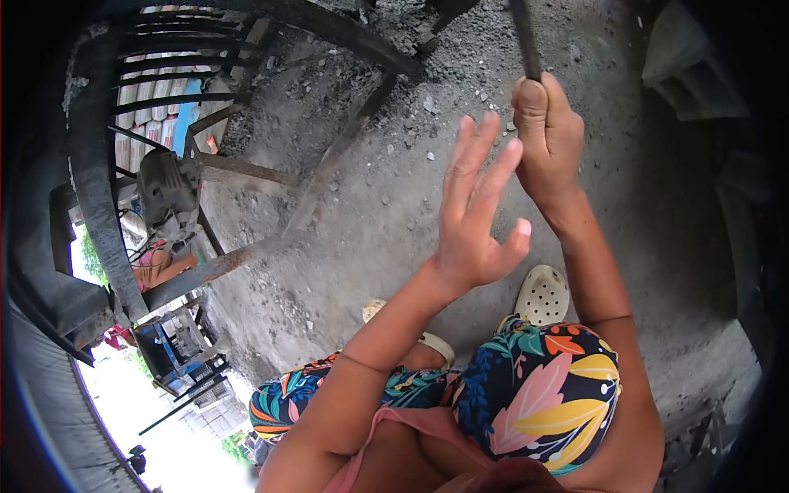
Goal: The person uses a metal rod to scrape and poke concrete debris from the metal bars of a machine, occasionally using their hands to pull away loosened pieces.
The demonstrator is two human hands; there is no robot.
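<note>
My right hand (552, 140) is closed around the lower end of a thin dark rod (526, 37), thumb pressed along it. The rod runs up past the top edge of the view, so its far end is hidden. To the left of that wrist, my left hand (477, 209) is raised with fingers spread and holds nothing. Its fingertips come close to my right hand. Loose gravel (427, 103) lies on the concrete floor (394, 214) beyond both hands.
A rusty dark metal frame (185, 287) with bars stands at the left, carrying what looks like a grey motor (164, 185). Stacked printed bags (148, 103) show behind it. A hollow concrete block (699, 78) sits at upper right. Beige clogs (543, 296) are on my feet.
</note>
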